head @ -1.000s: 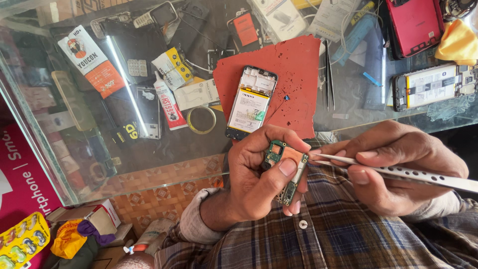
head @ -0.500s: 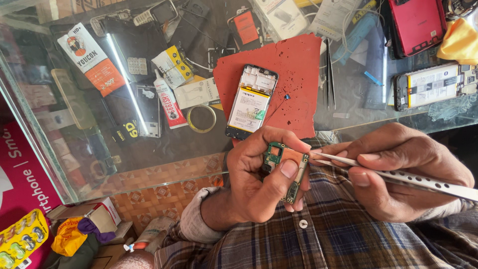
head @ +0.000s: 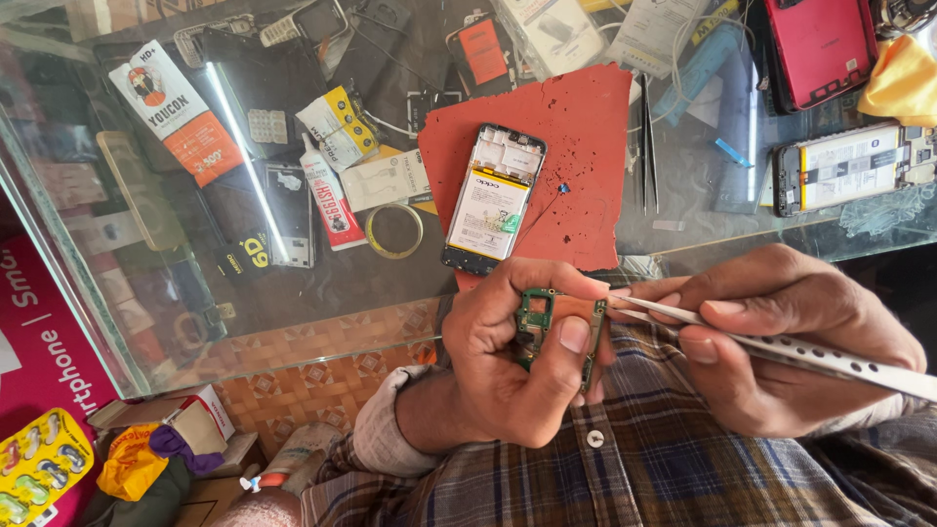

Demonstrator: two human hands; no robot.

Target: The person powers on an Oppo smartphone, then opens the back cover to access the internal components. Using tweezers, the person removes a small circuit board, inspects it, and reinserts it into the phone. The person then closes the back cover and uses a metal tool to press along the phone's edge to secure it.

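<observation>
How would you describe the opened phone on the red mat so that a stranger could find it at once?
Start at the glass counter and find the ragged red mat near its middle. On the mat's left part lies the opened phone, back cover off, its pale battery showing inside a silver frame. The other opened phone lies sideways on bare glass at the right.

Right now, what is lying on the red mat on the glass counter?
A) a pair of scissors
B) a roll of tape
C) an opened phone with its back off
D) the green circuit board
C: the opened phone rests on the red mat, while the left hand holds the green circuit board off the counter.
</observation>
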